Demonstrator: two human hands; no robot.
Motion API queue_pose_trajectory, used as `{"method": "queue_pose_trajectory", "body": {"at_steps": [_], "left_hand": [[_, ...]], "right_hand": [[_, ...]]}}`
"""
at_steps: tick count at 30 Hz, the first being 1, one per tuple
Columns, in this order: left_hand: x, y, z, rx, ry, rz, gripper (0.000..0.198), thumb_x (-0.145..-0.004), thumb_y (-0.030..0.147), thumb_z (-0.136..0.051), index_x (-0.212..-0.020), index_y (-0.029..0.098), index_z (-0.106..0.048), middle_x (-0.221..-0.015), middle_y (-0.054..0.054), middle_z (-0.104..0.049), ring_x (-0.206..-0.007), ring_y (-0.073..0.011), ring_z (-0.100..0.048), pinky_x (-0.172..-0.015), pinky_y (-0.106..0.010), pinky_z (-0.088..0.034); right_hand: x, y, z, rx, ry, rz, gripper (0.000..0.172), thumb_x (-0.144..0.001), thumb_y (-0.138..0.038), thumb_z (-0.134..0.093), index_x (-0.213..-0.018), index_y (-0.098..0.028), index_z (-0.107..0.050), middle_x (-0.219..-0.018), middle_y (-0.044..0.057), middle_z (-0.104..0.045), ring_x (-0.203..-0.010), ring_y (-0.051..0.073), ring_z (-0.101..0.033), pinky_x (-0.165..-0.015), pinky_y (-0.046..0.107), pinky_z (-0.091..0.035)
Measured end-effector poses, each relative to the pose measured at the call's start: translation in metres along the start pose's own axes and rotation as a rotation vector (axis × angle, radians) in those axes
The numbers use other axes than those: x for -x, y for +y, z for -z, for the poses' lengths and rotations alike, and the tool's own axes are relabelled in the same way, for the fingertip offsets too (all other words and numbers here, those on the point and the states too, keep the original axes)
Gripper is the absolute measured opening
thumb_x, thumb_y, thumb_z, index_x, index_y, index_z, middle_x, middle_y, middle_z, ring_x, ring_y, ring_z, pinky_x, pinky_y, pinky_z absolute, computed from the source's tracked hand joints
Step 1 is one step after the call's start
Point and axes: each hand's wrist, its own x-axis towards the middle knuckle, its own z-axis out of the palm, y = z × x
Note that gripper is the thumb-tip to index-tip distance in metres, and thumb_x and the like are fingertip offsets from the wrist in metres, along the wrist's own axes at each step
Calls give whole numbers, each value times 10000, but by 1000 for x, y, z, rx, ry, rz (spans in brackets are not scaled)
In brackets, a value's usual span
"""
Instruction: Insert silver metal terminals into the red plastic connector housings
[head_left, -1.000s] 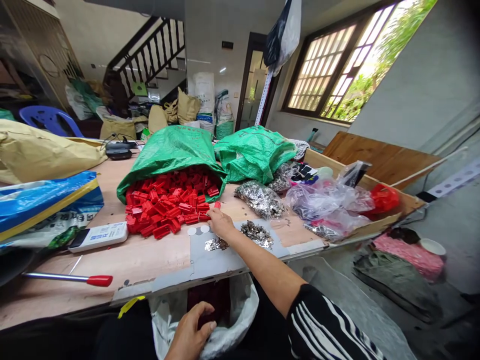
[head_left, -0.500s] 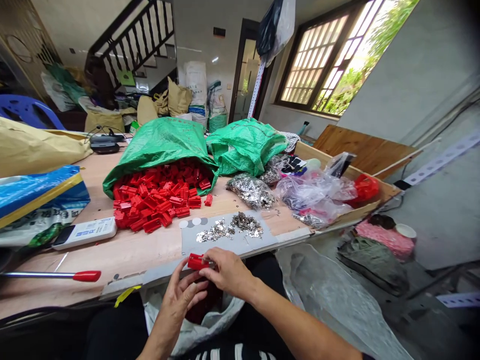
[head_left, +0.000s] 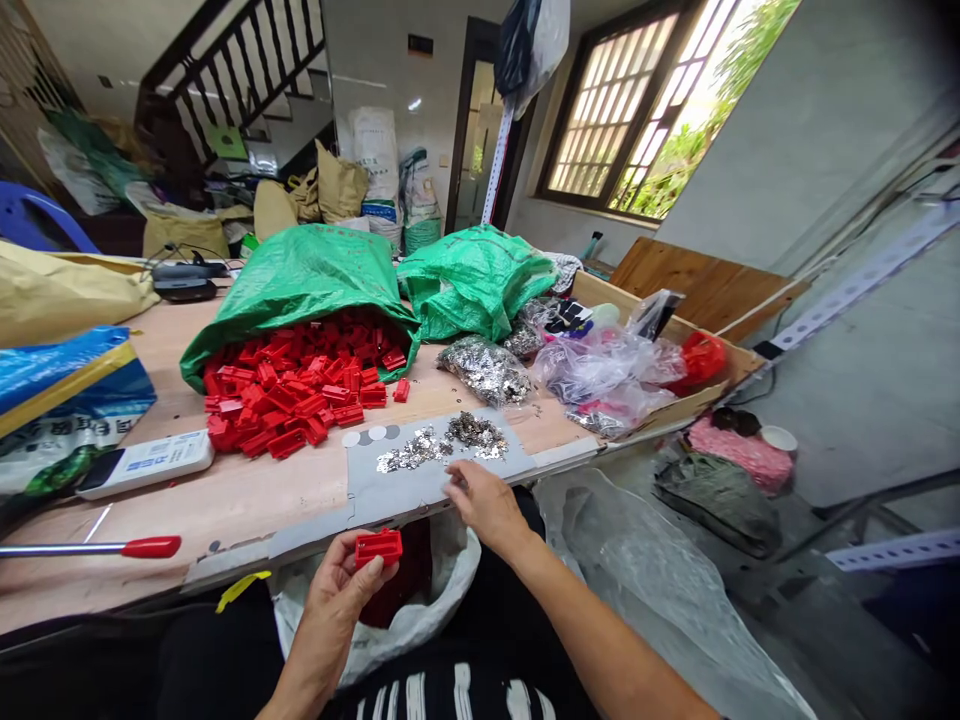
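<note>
My left hand (head_left: 337, 595) grips a red plastic housing (head_left: 379, 548) between thumb and fingers, above an open white sack (head_left: 457, 570) at my lap. My right hand (head_left: 491, 508) reaches over the table's front edge with its fingers loosely curled and slightly apart; I see nothing in them. Just beyond its fingertips lie small shiny metal pieces (head_left: 412, 450) and a darker heap of metal pieces (head_left: 478, 434) on a grey mat (head_left: 367, 485). Many more red housings (head_left: 300, 400) spill out of a green woven sack (head_left: 307, 275) at the back left.
A second green sack (head_left: 476, 285) and a clear bag of metal pieces (head_left: 486, 370) stand behind the mat. On the right is a wooden tray (head_left: 709, 395) with plastic bags. A white box-shaped device (head_left: 150, 463) and a red-tipped rod (head_left: 150, 547) lie at the left.
My hands have parted. The right one has let go of the red housing and moved up toward the metal pieces, while the left one keeps the housing, now lower. The view has shifted slightly.
</note>
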Motion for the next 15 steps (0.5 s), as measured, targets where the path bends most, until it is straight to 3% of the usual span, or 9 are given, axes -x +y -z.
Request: {"method": "queue_pose_trajectory", "body": {"at_steps": [3, 9, 12, 15], "left_hand": [[1, -1, 0, 4, -43, 36, 366, -684, 310, -787, -966, 170, -600, -948, -71, -733, -887, -190, -686, -891, -366, -543], [-2, 0, 1, 22, -41, 51, 397, -701, 306, -775, -1035, 173, -609, -1007, -62, -723, -923, -188, -683, -900, -353, -542], [-6, 5, 1, -48, -29, -12, 392, -703, 305, -771, -1038, 176, -615, -985, -56, -734, -906, -180, -687, -879, -325, -549], [-9, 12, 1, -210, 4, -165, 382, -697, 311, -769, -1031, 184, -635, -999, -53, -740, -907, -177, -689, -860, -287, -551]], "right_hand": [[-13, 10, 4, 171, 49, -28, 182, -848, -172, -587, -1029, -187, -602, -988, 57, -670, -921, 188, -619, -802, 274, -436], [-28, 8, -4, 296, 61, -34, 115, -883, -249, -573, -990, -221, -607, -1016, 39, -671, -907, 176, -623, -738, 252, -425], [-32, 8, -8, 316, 59, -32, 89, -902, -245, -538, -935, -226, -617, -984, 34, -676, -873, 173, -625, -711, 250, -417], [-32, 10, -7, 280, 89, -12, 119, -915, -239, -503, -931, -222, -619, -983, 42, -673, -863, 176, -623, -724, 256, -417]]}}
